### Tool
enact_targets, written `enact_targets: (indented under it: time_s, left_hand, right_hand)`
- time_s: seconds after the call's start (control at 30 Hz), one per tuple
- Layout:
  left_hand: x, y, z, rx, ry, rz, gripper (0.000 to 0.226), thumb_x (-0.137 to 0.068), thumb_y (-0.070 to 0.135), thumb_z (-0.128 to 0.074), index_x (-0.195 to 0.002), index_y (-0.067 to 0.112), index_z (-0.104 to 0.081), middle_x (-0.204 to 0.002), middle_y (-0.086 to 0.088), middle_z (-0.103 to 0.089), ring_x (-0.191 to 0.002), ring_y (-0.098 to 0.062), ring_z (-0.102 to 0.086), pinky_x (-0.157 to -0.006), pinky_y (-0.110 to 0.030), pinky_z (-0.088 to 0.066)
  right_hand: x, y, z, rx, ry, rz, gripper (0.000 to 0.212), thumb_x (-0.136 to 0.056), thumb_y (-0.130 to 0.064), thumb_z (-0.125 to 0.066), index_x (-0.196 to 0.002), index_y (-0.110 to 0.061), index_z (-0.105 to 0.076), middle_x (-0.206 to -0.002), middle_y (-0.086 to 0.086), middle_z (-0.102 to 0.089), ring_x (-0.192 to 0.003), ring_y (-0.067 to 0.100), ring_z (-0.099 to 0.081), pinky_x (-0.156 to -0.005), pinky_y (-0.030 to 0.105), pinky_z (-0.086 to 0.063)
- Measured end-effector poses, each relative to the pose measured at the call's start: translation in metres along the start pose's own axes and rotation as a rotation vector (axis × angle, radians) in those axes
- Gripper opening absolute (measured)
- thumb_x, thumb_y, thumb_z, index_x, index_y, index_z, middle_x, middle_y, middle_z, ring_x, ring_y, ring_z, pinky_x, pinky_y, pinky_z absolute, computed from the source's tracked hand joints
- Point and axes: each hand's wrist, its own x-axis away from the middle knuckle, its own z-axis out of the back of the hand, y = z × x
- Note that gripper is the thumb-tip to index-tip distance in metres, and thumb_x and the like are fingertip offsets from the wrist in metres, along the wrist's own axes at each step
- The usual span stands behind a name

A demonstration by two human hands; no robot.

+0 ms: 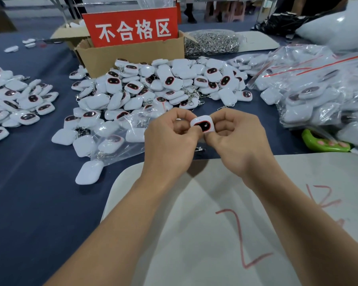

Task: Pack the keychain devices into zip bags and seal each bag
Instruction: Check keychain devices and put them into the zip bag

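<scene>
Red marker strokes (240, 236) I can't read cross the white board (194, 203) nearest me. Above it my left hand (170, 141) and right hand (242, 141) both pinch one keychain device (203, 124), fingers (222, 116) curled, over the blue desk (29, 182). Beyond lie a zip bag (120, 147), heaped devices (163, 85), and a box (128, 56) signed "不合格区".
</scene>
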Motion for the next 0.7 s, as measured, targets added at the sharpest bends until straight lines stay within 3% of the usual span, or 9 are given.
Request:
enact_targets:
  time_s: [0.07, 0.2, 0.3, 0.43, 0.57, 0.7]
  left_hand:
    - [0.002, 0.000, -0.001, -0.060, 0.021, -0.036, 0.017, -0.084, 0.011, -0.076, -0.083, 0.027, -0.070, -0.071, 0.018, -0.074, -0.065, 0.001, -0.070, -0.056, -0.009, -0.047]
    - [0.005, 0.002, 0.003, -0.125, 0.057, -0.197, 0.022, -0.080, 0.017, -0.078, -0.093, 0.035, -0.080, -0.082, 0.027, -0.074, -0.078, 0.006, -0.071, -0.077, -0.016, -0.057]
    - [0.004, 0.003, 0.009, -0.038, 0.025, -0.207, 0.026, -0.079, 0.021, -0.083, -0.095, 0.042, -0.079, -0.087, 0.029, -0.075, -0.087, 0.005, -0.073, -0.083, -0.019, -0.058]
    - [0.001, 0.001, 0.010, -0.021, -0.032, -0.156, 0.028, -0.079, 0.013, -0.085, -0.097, 0.035, -0.082, -0.085, 0.023, -0.077, -0.084, -0.001, -0.075, -0.082, -0.021, -0.060]
    - [0.005, 0.004, 0.007, -0.043, 0.000, -0.184, 0.024, -0.079, 0.018, -0.085, -0.098, 0.031, -0.083, -0.087, 0.024, -0.077, -0.084, 0.005, -0.073, -0.080, -0.013, -0.056]
    - [0.008, 0.007, 0.008, -0.011, 0.009, -0.186, 0.016, -0.080, 0.029, -0.082, -0.082, 0.044, -0.079, -0.079, 0.025, -0.076, -0.077, 0.004, -0.072, -0.073, -0.016, -0.056]
  right_hand:
    - [-0.004, 0.000, 0.003, 0.009, 0.077, 0.027, 0.021, -0.080, -0.007, -0.079, -0.077, -0.027, -0.072, -0.068, -0.014, -0.073, -0.058, 0.000, -0.064, -0.058, 0.013, -0.048]
    - [-0.005, -0.001, 0.007, -0.038, 0.139, 0.111, 0.030, -0.076, -0.001, -0.078, -0.071, -0.030, -0.073, -0.068, -0.008, -0.072, -0.058, 0.004, -0.059, -0.061, 0.023, -0.051]
    - [-0.003, -0.003, 0.010, -0.043, 0.170, 0.190, 0.032, -0.076, -0.001, -0.078, -0.070, -0.032, -0.073, -0.067, -0.001, -0.071, -0.054, 0.002, -0.053, -0.055, 0.018, -0.047]
    - [0.001, -0.007, 0.011, 0.007, 0.202, 0.255, 0.033, -0.077, 0.003, -0.077, -0.072, -0.030, -0.074, -0.065, 0.007, -0.068, -0.056, 0.005, -0.050, -0.055, 0.016, -0.043]
    - [0.004, -0.010, 0.012, 0.040, 0.187, 0.264, 0.031, -0.078, 0.004, -0.075, -0.073, -0.027, -0.074, -0.067, 0.008, -0.067, -0.058, 0.011, -0.051, -0.056, 0.015, -0.042]
    - [0.000, -0.007, 0.012, -0.054, 0.160, 0.228, 0.034, -0.076, 0.003, -0.079, -0.068, -0.030, -0.074, -0.067, 0.006, -0.071, -0.059, 0.019, -0.060, -0.060, 0.030, -0.051]
